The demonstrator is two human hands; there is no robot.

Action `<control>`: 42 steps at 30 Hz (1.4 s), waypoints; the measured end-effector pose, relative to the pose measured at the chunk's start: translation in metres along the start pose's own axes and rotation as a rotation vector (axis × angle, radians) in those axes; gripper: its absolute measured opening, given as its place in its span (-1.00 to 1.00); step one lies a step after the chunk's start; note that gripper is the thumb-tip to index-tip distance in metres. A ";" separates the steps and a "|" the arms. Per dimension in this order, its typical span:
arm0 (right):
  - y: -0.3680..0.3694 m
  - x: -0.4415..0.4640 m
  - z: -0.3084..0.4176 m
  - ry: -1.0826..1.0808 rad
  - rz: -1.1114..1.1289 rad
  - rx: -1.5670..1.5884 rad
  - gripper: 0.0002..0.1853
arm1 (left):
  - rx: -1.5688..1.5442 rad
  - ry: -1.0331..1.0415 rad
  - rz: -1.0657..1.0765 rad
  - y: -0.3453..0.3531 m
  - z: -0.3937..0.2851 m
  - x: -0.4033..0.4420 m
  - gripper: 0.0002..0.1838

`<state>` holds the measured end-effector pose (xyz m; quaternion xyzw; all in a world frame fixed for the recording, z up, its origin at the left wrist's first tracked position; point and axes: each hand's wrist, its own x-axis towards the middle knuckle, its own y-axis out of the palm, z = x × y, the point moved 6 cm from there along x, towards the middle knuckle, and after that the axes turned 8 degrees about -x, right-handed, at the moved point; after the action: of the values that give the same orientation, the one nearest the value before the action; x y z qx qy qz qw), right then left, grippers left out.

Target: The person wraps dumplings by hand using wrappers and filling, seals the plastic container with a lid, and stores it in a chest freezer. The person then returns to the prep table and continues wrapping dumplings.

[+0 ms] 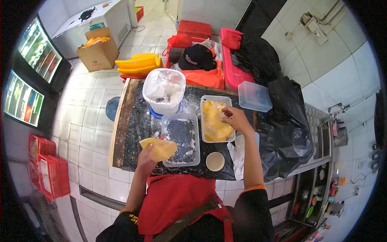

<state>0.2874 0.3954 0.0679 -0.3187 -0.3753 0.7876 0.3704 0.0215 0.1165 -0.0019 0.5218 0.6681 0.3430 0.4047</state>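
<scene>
My left hand (147, 159) grips a thin, floppy yellow piece of food (164, 149), perhaps a marinated fillet, over the near left corner of a clear plastic tray (197, 139) dusted with white powder. At the right, my right hand (237, 120) reaches over a clear container (219, 140) filled with similar yellow pieces (213, 121). Its fingers are curled together at the pieces' upper right edge; what lies between them is hidden. Behind the tray stands a white tub (164, 105) of flour-like powder. A small round cream bowl (215, 161) sits near the table's front edge.
Black plastic sheeting (282, 133) covers the table's right side, with an empty clear box (255, 97) on it. A white cloth or bag (237, 157) lies by the front edge. Beyond the table are yellow trays (139, 63), a black cap (197, 57) and a pink lid (238, 74).
</scene>
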 end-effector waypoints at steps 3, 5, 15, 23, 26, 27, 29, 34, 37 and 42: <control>-0.021 -0.033 0.069 -0.164 -0.008 0.153 -0.57 | -0.145 -0.083 0.043 0.010 0.021 0.030 -0.44; -0.011 -0.044 0.107 -0.269 0.143 0.371 -0.55 | -0.129 -0.131 0.105 0.008 0.041 0.049 -0.44; 0.057 0.060 -0.052 0.088 -0.140 -0.297 -0.67 | -0.271 -0.198 0.086 0.016 0.047 0.043 -0.34; 0.050 0.033 -0.059 0.037 -0.027 -0.107 -0.60 | -0.102 0.039 0.031 0.006 0.005 0.003 -0.20; 0.055 0.034 -0.063 0.052 -0.039 -0.041 -0.55 | -0.231 -0.109 0.030 -0.008 0.015 0.011 -0.20; 0.057 0.034 -0.066 0.073 -0.072 -0.013 -0.52 | -0.229 -0.110 0.024 -0.012 0.017 0.013 -0.20; 0.056 0.031 -0.065 0.063 -0.074 -0.017 -0.50 | -0.282 -0.070 0.017 -0.002 0.019 0.025 -0.21; 0.041 0.014 -0.047 0.106 -0.056 -0.008 -0.49 | -0.362 -0.092 0.195 0.026 0.016 0.038 -0.39; 0.036 0.010 -0.043 0.057 -0.115 -0.030 -0.44 | -0.358 -0.123 0.194 0.033 0.018 0.044 -0.38; 0.025 0.013 -0.042 0.059 -0.306 -0.017 -0.46 | -0.451 -0.221 0.158 0.033 0.031 0.054 -0.39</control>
<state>0.3050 0.4106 0.0227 -0.2839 -0.4151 0.7092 0.4941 0.0562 0.1774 0.0041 0.5031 0.4838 0.4547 0.5532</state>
